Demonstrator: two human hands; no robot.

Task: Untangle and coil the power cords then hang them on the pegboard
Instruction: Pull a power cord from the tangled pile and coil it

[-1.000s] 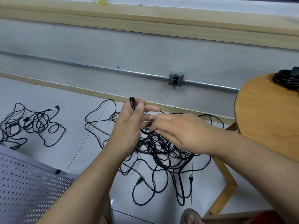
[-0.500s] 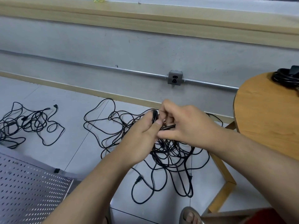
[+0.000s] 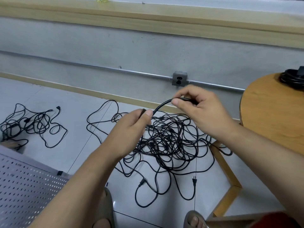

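A big tangle of black power cords [image 3: 167, 142] lies on the grey floor in front of me. My left hand [image 3: 131, 129] grips a bundle of black cord between thumb and fingers above the tangle. My right hand [image 3: 200, 111] pinches a stretch of the same cord [image 3: 162, 106], which arcs between the two hands. A second, smaller tangle of cords [image 3: 31, 124] lies on the floor at the left. The grey pegboard [image 3: 24, 191] lies at the lower left. A coiled black cord [image 3: 292, 79] rests on the round wooden table [image 3: 271, 112] at the right.
A wall socket [image 3: 179, 79] sits on a metal conduit along the grey wall behind the cords. The table's wooden leg [image 3: 225, 175] stands by the tangle's right side. Two sandalled feet [image 3: 194, 219] show at the bottom edge. Loose plugs [image 3: 194, 180] lie near my feet.
My hands have drawn apart: the right hand has risen to the right, pulling a length of cord out from the left hand, which has stayed above the tangle.
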